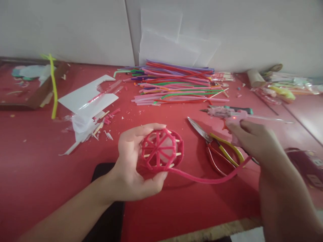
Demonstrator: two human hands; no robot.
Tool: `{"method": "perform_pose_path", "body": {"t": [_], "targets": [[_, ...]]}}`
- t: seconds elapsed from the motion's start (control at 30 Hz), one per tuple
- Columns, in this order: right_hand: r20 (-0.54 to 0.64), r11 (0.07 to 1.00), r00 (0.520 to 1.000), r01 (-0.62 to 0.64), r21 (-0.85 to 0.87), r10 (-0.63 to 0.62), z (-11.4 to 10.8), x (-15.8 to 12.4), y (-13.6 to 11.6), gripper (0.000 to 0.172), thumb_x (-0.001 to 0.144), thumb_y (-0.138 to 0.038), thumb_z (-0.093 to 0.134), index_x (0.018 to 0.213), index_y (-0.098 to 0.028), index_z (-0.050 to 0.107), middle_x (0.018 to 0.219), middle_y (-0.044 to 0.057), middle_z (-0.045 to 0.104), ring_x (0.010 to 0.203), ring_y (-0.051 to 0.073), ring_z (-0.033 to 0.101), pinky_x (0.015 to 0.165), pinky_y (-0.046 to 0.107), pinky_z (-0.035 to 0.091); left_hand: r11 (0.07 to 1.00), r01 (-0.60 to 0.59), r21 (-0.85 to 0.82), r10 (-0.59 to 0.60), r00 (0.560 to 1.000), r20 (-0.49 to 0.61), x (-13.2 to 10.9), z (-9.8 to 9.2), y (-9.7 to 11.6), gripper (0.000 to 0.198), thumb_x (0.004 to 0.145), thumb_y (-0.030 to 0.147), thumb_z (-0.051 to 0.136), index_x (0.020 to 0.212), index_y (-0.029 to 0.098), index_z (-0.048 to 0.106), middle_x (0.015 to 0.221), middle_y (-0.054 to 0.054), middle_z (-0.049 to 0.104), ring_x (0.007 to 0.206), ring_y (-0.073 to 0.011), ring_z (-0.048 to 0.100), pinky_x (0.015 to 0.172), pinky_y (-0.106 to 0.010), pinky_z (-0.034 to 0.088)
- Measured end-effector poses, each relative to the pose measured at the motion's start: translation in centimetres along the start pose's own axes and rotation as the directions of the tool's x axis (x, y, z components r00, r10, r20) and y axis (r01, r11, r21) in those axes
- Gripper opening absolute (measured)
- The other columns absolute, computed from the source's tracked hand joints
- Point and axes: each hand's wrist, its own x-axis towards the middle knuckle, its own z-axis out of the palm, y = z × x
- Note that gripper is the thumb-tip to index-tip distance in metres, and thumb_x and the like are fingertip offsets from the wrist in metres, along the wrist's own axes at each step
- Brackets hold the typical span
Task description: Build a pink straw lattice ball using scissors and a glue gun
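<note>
My left hand (128,163) is closed around the rim of a small pink wheel-shaped frame (158,150), made of fuzzy pipe cleaner with spokes and short wooden sticks. Something pale shows inside it. A long pink pipe cleaner tail (209,180) curves from the frame's lower edge toward my right wrist. My right hand (259,143) grips a pink hot glue gun (237,118), its nozzle pointing left, a lit red light on its side and a clear glue stick out of the back. Between the hands lie scissors (199,128) with red and yellow handles, partly opened.
Bundles of coloured pipe cleaners (174,82) lie at the back by the wall. White card (87,97) and scraps are at left, beside a brown tray (37,92). A dark flat object (103,215) sits under my left forearm; a dark red box (306,166) is at right.
</note>
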Motion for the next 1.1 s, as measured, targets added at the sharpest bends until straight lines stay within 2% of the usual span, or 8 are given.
{"method": "perform_pose_path", "body": {"t": [0.1, 0.2, 0.33, 0.43, 0.53, 0.63, 0.77, 1.1], "targets": [[0.198, 0.987, 0.976, -0.066, -0.147, 0.095, 0.0, 0.3, -0.1, 0.05, 0.091, -0.054, 0.044, 0.056, -0.021, 0.054, 0.053, 0.003, 0.06, 0.054, 0.017, 0.055, 0.062, 0.032, 0.041, 1.0, -0.005, 0.001, 0.005, 1.0, 0.009, 0.1, 0.0, 0.0, 0.088, 0.066, 0.002, 0.068, 0.14, 0.032, 0.029, 0.141, -0.013, 0.043, 0.127, -0.0326, 0.055, 0.096, -0.056, 0.06], [0.181, 0.974, 0.979, -0.053, -0.221, 0.095, -0.1, 0.6, 0.3, 0.043, 0.088, -0.049, 0.047, 0.056, -0.021, 0.055, 0.065, 0.008, 0.064, 0.063, 0.023, 0.058, 0.064, 0.036, 0.04, 0.999, -0.035, 0.016, 0.034, 0.999, 0.022, 0.2, 0.0, -0.1, 0.091, 0.065, 0.002, 0.068, 0.141, 0.03, 0.028, 0.14, -0.015, 0.043, 0.127, -0.0339, 0.054, 0.096, -0.058, 0.058], [-0.191, 0.985, 0.982, -0.022, -0.171, -0.011, 0.1, -0.5, 0.0, 0.026, 0.079, -0.046, 0.06, 0.082, -0.02, 0.062, 0.086, 0.012, 0.068, 0.084, 0.029, 0.063, 0.072, 0.039, 0.044, 0.997, -0.075, 0.019, 0.074, 0.997, 0.033, 0.3, -0.1, -0.5, 0.091, 0.064, 0.0, 0.07, 0.141, 0.025, 0.028, 0.139, -0.017, 0.045, 0.127, -0.0333, 0.055, 0.1, -0.056, 0.056], [-0.38, 0.937, 0.89, 0.324, 0.133, -0.254, 0.4, -2.8, -1.9, 0.022, 0.085, -0.043, 0.059, 0.084, -0.021, 0.064, 0.077, 0.004, 0.068, 0.072, 0.02, 0.065, 0.07, 0.033, 0.049, 0.994, -0.111, 0.022, 0.111, 0.994, 0.019, 0.4, -0.1, -0.8, 0.092, 0.062, 0.0, 0.072, 0.14, 0.023, 0.029, 0.139, -0.017, 0.046, 0.129, -0.0324, 0.053, 0.103, -0.052, 0.055], [-0.018, 0.681, 0.751, 0.609, 0.406, -0.66, 0.4, -5.5, -4.2, 0.021, 0.092, -0.042, 0.06, 0.1, -0.023, 0.066, 0.085, 0.001, 0.072, 0.072, 0.015, 0.069, 0.065, 0.024, 0.052, 0.996, -0.074, 0.046, 0.075, 0.997, -0.007, 0.4, -0.1, -0.9, 0.09, 0.063, 0.001, 0.072, 0.139, 0.023, 0.03, 0.138, -0.016, 0.047, 0.128, -0.0314, 0.055, 0.102, -0.05, 0.055], [0.13, 0.546, 0.576, 0.645, 0.535, -0.807, 0.3, -7.5, -5.6, 0.019, 0.091, -0.035, 0.066, 0.108, -0.026, 0.063, 0.085, -0.003, 0.073, 0.067, 0.009, 0.068, 0.06, 0.017, 0.05, 0.996, -0.043, 0.084, 0.046, 0.999, -0.028, 0.4, 0.0, -0.7, 0.086, 0.064, 0.004, 0.072, 0.137, 0.025, 0.031, 0.137, -0.016, 0.048, 0.127, -0.0319, 0.056, 0.098, -0.051, 0.057], [-0.002, 0.473, 0.55, 0.72, 0.507, -0.835, 0.2, -8.4, -5.7, 0.006, 0.094, -0.023, 0.063, 0.101, -0.024, 0.064, 0.075, -0.005, 0.068, 0.062, 0.006, 0.062, 0.058, 0.015, 0.048, 0.997, 0.017, 0.082, -0.014, 0.999, -0.031, 0.4, 0.1, -0.6, 0.083, 0.067, 0.01, 0.072, 0.136, 0.029, 0.032, 0.137, -0.014, 0.048, 0.127, -0.0328, 0.054, 0.1, -0.056, 0.056], [-0.25, 0.387, 0.448, 0.885, 0.258, -0.858, 0.2, -7.5, -5.2, 0.017, 0.09, -0.009, 0.065, 0.099, -0.021, 0.073, 0.078, 0.0, 0.065, 0.07, 0.011, 0.061, 0.064, 0.024, 0.049, 0.998, 0.007, 0.066, -0.015, 0.993, 0.116, 0.2, 0.1, -0.8, 0.089, 0.066, 0.011, 0.072, 0.139, 0.034, 0.026, 0.136, -0.011, 0.046, 0.125, -0.0314, 0.056, 0.101, -0.054, 0.057]]}}
